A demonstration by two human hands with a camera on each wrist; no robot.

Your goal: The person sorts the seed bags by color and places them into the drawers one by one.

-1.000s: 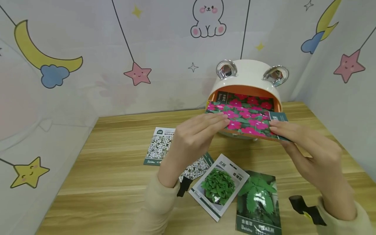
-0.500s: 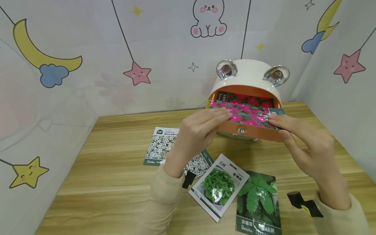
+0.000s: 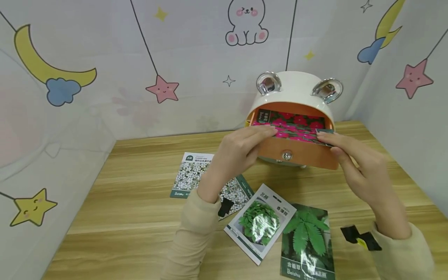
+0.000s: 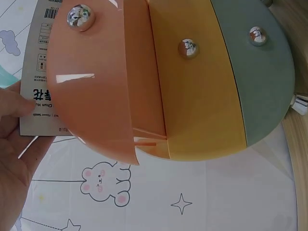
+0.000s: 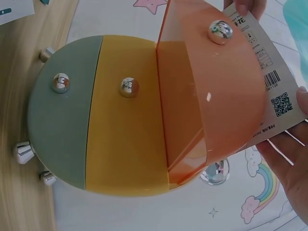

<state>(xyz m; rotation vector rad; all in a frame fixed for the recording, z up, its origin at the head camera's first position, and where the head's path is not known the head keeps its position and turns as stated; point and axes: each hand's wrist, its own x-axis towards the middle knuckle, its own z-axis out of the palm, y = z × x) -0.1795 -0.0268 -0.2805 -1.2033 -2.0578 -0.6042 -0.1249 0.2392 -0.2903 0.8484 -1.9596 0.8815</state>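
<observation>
Item: pink-flowered packet (image 3: 295,134), pinched at either end by my left hand (image 3: 239,144) and right hand (image 3: 364,165), apparently to steady it evenly. Directly below grip: orange drawer (image 3: 269,149), standing open, presumably for access. Just beyond grip: second flowered packet (image 3: 299,118), inside. Farther off, my side of grip: green-leaf packet (image 3: 260,221), fern-leaf packet (image 3: 308,238), loose on the table (image 3: 140,229).
</observation>
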